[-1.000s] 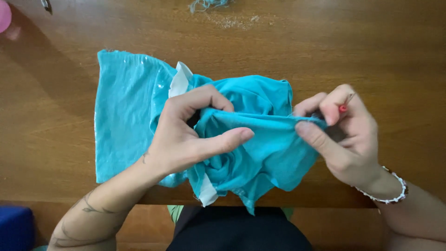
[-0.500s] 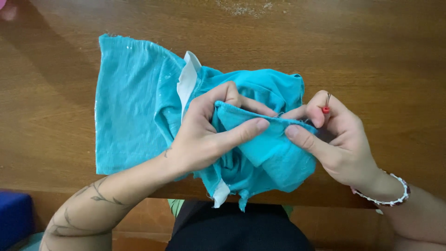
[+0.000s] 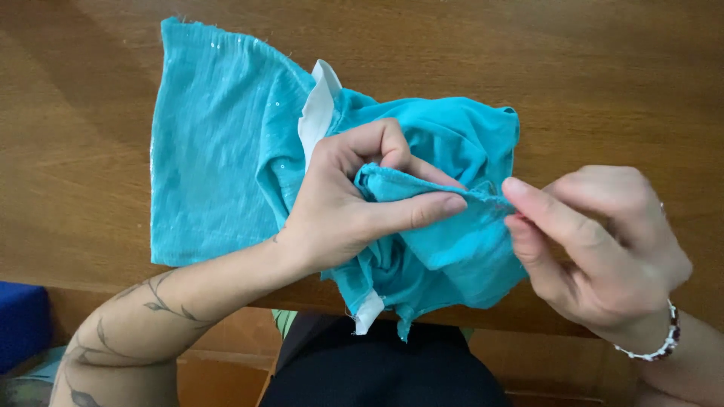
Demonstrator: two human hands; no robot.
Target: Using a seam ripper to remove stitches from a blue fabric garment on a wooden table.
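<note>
A turquoise cloth (image 3: 219,166) with a white strip along one seam lies bunched on a brown wooden table (image 3: 603,90). My left hand (image 3: 354,200) pinches a folded edge of the cloth between thumb and fingers near the middle. My right hand (image 3: 596,241) pinches the same folded edge at its right end, thumb and forefinger closed on it. The edge is held taut between the two hands, a little above the table. The cloth's flat left part rests on the wood and its lower part hangs over the near table edge.
A blue object (image 3: 23,324) sits at the lower left below the table edge. My dark-clothed lap (image 3: 377,369) shows under the table's near edge. A beaded bracelet (image 3: 656,343) is on my right wrist.
The view has drawn closer and shifted. My right hand has slid rightward along the folded edge, stretching it further from my left hand. The cloth stays bunched in place.
</note>
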